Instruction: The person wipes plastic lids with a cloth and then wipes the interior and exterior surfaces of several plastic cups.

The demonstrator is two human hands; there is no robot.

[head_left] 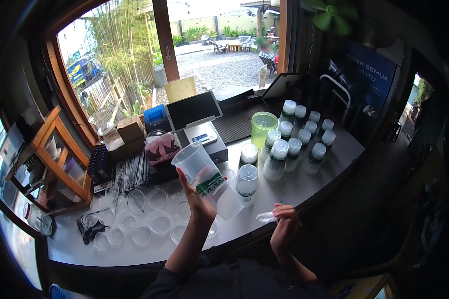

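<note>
My left hand is wrapped round a tall clear plastic cup with a green printed band, held tilted above the counter. It looks like a stack of cups nested together. Pinched in the fingers of my right hand is a small crumpled white wad, like tissue or thin plastic. Just beyond my hands, an upright stack of clear cups with green print stands on the counter. Loose clear round plastic lids lie spread to the left of my left forearm.
More cup stacks stand in rows at the right, beside a yellow-green translucent container. At the back sit a tablet on a stand, a pink tissue pack and a bundle of wrapped straws. A wooden cabinet borders the left.
</note>
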